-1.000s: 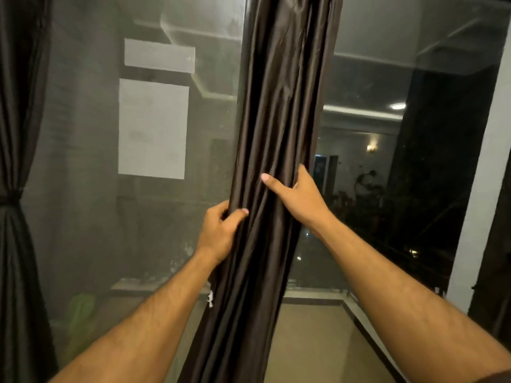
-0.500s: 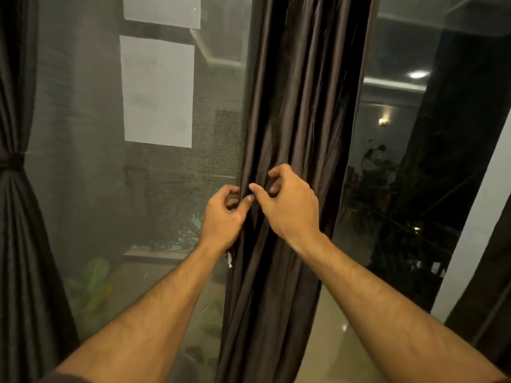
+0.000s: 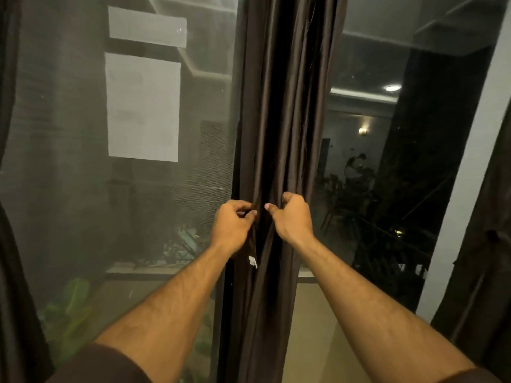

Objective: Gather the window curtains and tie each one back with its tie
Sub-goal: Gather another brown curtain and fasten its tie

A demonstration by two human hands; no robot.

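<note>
A dark brown satin curtain (image 3: 287, 106) hangs gathered in a narrow column down the middle of the window. My left hand (image 3: 232, 226) pinches its left folds at waist height. Beside it, my right hand (image 3: 293, 217) is closed around the right folds, thumb forward. The two hands are almost touching. A small white tag (image 3: 252, 261) hangs on the curtain just below my left hand. I cannot make out a tie among the folds. Another dark curtain (image 3: 11, 272) hangs at the far left edge, and one more curtain (image 3: 486, 272) at the far right.
Behind the curtain is a window with a mesh screen (image 3: 83, 189) on the left and dark glass (image 3: 387, 175) on the right, reflecting a lit room. A white wall strip (image 3: 470, 167) stands between the glass and the right curtain. Green plants (image 3: 69, 305) show outside, low left.
My right hand has moved from the curtain's front to its right side and closed on the folds. My left hand has kept its grip. The view has shifted closer and lower.
</note>
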